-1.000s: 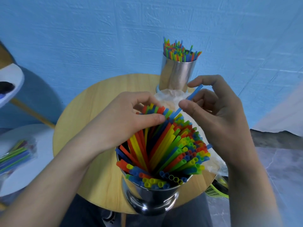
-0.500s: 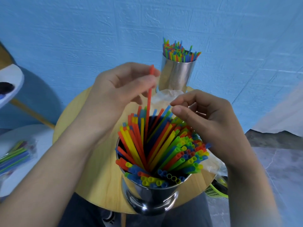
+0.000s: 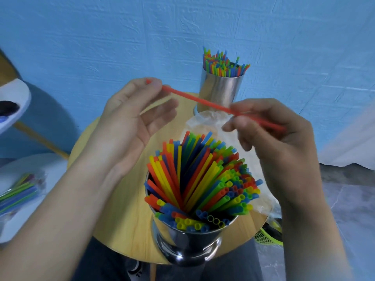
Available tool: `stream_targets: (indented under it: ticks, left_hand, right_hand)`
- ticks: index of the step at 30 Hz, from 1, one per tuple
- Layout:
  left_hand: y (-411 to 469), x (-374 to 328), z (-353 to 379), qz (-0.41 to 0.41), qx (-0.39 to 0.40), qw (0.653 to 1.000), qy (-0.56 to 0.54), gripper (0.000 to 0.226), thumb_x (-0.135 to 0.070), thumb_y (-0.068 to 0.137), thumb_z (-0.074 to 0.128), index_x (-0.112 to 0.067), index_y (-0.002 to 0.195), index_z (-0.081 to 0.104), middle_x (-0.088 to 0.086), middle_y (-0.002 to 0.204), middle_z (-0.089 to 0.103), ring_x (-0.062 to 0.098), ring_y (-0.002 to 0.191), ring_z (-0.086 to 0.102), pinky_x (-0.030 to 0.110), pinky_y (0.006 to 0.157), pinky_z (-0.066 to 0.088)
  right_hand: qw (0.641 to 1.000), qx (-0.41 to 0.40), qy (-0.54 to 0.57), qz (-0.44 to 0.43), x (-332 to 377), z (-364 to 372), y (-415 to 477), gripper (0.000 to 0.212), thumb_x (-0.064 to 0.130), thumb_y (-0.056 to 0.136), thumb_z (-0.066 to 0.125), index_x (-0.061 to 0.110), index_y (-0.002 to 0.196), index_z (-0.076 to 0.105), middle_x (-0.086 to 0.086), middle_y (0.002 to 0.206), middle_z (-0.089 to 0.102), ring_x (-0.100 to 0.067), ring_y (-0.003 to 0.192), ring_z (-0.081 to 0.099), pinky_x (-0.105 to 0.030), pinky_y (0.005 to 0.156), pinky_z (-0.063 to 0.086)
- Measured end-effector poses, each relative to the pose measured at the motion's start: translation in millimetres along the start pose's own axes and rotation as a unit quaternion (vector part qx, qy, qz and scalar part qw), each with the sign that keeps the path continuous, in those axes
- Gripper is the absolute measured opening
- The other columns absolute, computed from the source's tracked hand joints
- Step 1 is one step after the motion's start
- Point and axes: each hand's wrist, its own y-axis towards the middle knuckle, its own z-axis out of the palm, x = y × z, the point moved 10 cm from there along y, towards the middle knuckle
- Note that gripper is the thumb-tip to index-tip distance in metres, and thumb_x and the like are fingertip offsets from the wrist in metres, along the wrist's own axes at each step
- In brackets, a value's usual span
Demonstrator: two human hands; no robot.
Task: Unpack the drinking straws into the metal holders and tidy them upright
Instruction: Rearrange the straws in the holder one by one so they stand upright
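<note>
Blue, rough-textured wall [image 3: 101, 37] fills the background of the head view, and in front of it a round wooden table [image 3: 113, 199] carries two holders. The near metal holder [image 3: 188, 244] stands at the table's near edge, packed with coloured straws [image 3: 203, 179] that fan out and lean left and right rather than standing straight. The far metal holder [image 3: 220, 92] sits at the far edge with its own fuller, more upright bunch. Between the two lies a crumpled clear plastic wrapper [image 3: 205, 122]. Above the near holder both hands hold one red straw [image 3: 198, 100] almost level. The left hand [image 3: 132, 118] pinches its left end between thumb and forefinger, with the other fingers spread loose. The right hand [image 3: 269, 134] appears to pinch it further along, though those fingers are blurred, so the exact hold is uncertain. Far to the left, on a white surface [image 3: 52, 169], lies another packet [image 3: 18, 191] of straws. I judge the step in hand to be tidying: a single straw is out and needs a place in a holder. The next move calls for tipping it upright, one end down, finding a gap in the crowded bunch, and pushing gently so it neither bends nor knocks its neighbours askew.
</note>
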Motion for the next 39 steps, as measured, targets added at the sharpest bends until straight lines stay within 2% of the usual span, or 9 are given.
stream_targets:
  ticks: [4,9,12,15,21,26,29,32,39]
  left_hand:
    - [-7.5,17.7,10.7,-0.037,0.084,0.971,0.219,0.018,-0.03,0.081,0.07,-0.022,0.097,0.068,-0.002,0.099,0.077,0.017,0.097,0.073,0.037,0.092,0.056]
    - [-22.7,31.9,29.7,-0.067,0.249,0.863,0.435,0.035,-0.037,0.085,0.078,-0.037,0.119,0.069,-0.013,0.114,0.074,0.003,0.104,0.07,0.021,0.091,0.053]
    - [-21.6,32.1,27.8,-0.049,0.237,0.826,0.51,0.016,-0.028,0.091,0.074,-0.036,0.104,0.074,-0.017,0.101,0.076,-0.002,0.093,0.07,0.032,0.091,0.055]
    - [-17.8,23.4,23.6,-0.018,0.176,0.787,0.591,0.009,-0.045,0.088,0.071,-0.045,0.096,0.073,-0.023,0.094,0.073,0.002,0.089,0.07,0.037,0.088,0.056]
    - [-28.4,7.1,22.2,0.02,0.1,0.71,0.696,0.013,-0.046,0.088,0.061,-0.043,0.1,0.063,-0.021,0.092,0.066,0.005,0.084,0.056,0.017,0.064,0.035]
    - [-35.9,7.1,23.2,-0.003,0.105,0.689,0.717,0.037,-0.046,0.089,0.06,-0.054,0.124,0.05,-0.023,0.107,0.061,0.008,0.09,0.056,0.028,0.069,0.036]
    - [-37.1,6.7,27.8,0.001,0.13,0.712,0.691,0.048,-0.051,0.085,0.058,-0.058,0.131,0.047,-0.027,0.116,0.062,-0.001,0.098,0.062,0.029,0.081,0.046]
    - [-31.8,6.8,30.7,0.005,0.143,0.776,0.615,0.044,-0.06,0.082,0.054,-0.056,0.127,0.056,-0.033,0.111,0.065,-0.012,0.098,0.061,0.028,0.094,0.05]
    - [-27.1,21.9,36.6,-0.009,0.185,0.815,0.549,0.013,-0.044,0.094,0.063,-0.039,0.095,0.075,-0.025,0.088,0.073,0.0,0.082,0.071,0.041,0.088,0.057]
  right_hand:
    - [0.99,-0.117,0.074,-0.024,4.3,-27.4,0.3,0.02,0.015,0.104,0.056,0.02,0.096,0.073,0.001,0.073,0.071,-0.016,0.061,0.052,-0.024,0.058,0.041]
    - [0.984,-0.175,-0.011,-0.033,9.2,-39.1,-0.9,0.034,0.026,0.111,0.041,0.019,0.084,0.06,0.007,0.062,0.054,-0.018,0.055,0.045,-0.028,0.054,0.036]
    - [0.988,-0.1,-0.113,-0.026,7.9,-19.4,2.3,0.03,0.024,0.108,0.046,0.02,0.083,0.061,0.002,0.064,0.055,-0.014,0.058,0.048,-0.025,0.056,0.038]
    - [0.983,-0.008,-0.184,0.002,1.2,3.7,3.4,0.024,0.027,0.105,0.053,0.022,0.086,0.066,0.012,0.072,0.062,-0.007,0.065,0.057,-0.02,0.062,0.041]
    - [0.988,0.031,-0.146,0.048,-2.8,9.6,7.3,0.01,0.018,0.093,0.075,0.023,0.097,0.068,-0.001,0.081,0.068,-0.011,0.069,0.057,-0.024,0.063,0.046]
    - [0.984,0.052,-0.165,0.035,-0.3,17.1,9.4,0.005,0.02,0.098,0.069,0.025,0.099,0.069,0.002,0.08,0.069,-0.008,0.071,0.059,-0.023,0.064,0.046]
    - [0.973,0.076,-0.215,0.028,-0.7,22.2,7.8,0.027,0.031,0.108,0.051,0.028,0.092,0.073,0.011,0.08,0.067,-0.005,0.077,0.062,-0.016,0.067,0.042]
    - [0.963,0.108,-0.241,0.055,-9.0,27.2,5.6,0.026,0.036,0.106,0.056,0.031,0.088,0.074,0.011,0.083,0.069,-0.009,0.078,0.064,-0.022,0.067,0.046]
    - [0.946,0.16,-0.231,0.163,-36.3,24.4,0.5,0.008,0.035,0.094,0.068,0.032,0.096,0.075,0.007,0.091,0.07,-0.007,0.075,0.064,-0.016,0.063,0.046]
